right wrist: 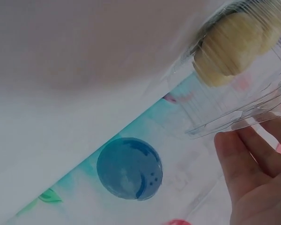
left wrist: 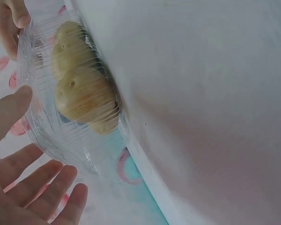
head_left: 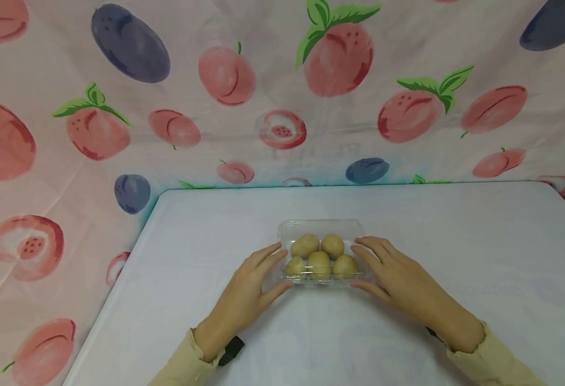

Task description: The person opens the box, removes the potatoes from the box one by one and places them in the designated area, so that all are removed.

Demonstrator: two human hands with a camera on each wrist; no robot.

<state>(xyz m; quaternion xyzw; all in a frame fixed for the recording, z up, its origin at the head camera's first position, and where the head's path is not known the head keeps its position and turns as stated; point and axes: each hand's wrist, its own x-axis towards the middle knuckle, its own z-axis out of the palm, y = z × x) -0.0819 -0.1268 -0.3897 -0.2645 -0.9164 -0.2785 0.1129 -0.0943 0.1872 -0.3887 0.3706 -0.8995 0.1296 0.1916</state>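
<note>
A clear plastic clamshell box (head_left: 320,227) sits on the white table, holding several yellowish potatoes (head_left: 319,265). Its lid seems to be closed over them, though the see-through plastic makes this hard to tell. At the box's left side is my left hand (head_left: 246,287), fingers spread and fairly straight, the thumb by the front corner. My right hand (head_left: 398,281) mirrors it at the right side. In the right wrist view, the right fingertips (right wrist: 227,140) meet the box's rim. The left fingers (left wrist: 47,187) lie close to the plastic in the left wrist view; contact is unclear.
The white table (head_left: 191,230) runs back to a hanging cloth (head_left: 244,128) printed with peaches and plums, which also covers the left side. Dark bands (head_left: 231,351) show at the wrists, below light sleeves.
</note>
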